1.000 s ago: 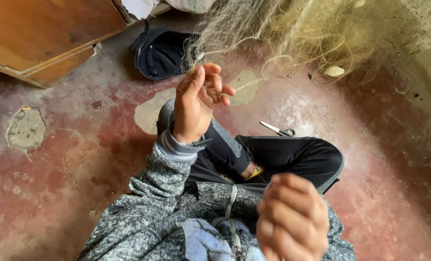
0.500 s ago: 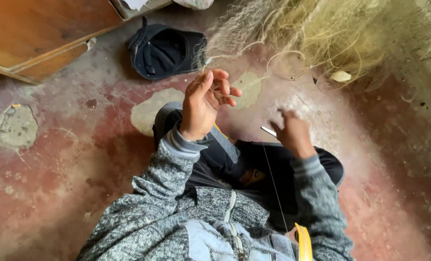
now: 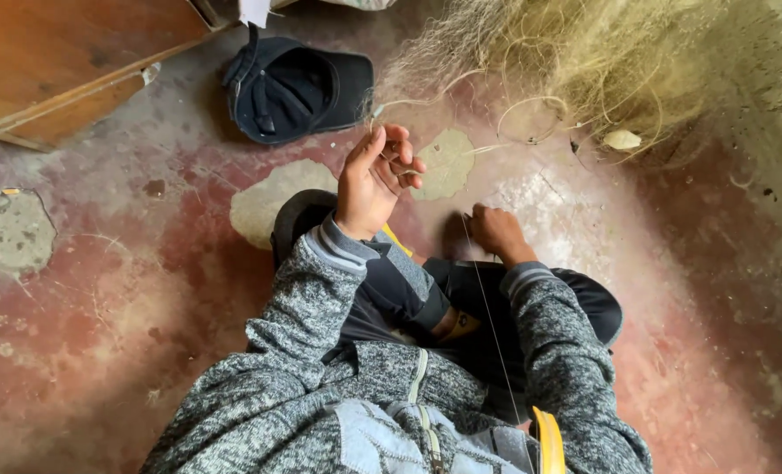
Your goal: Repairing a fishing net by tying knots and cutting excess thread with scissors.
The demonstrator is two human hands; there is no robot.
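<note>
Red-stained concrete floor [image 3: 101, 333], worn through in pale patches, fills the view, with a brown wooden board [image 3: 57, 61] lying at the upper left. Across the top spreads a tangled heap of pale yellowish fishing net [image 3: 584, 61], its loose strands trailing down toward the person's raised arm. Just left of the net's edge sits a dark blue cap [image 3: 294, 88], lying on the floor, well apart from the board's corner. Below, the person sits cross-legged in a grey speckled knitted sweater [image 3: 321, 351]. Their left hand [image 3: 375, 180] is lifted, fingers curled, pinching a strand of the net between thumb and fingertips. Their right hand [image 3: 494, 230] rests low on the floor, fingers closed downward; a thin pale line [image 3: 487, 307] runs from it toward the camera, though whether it grips that line cannot be told.
</note>
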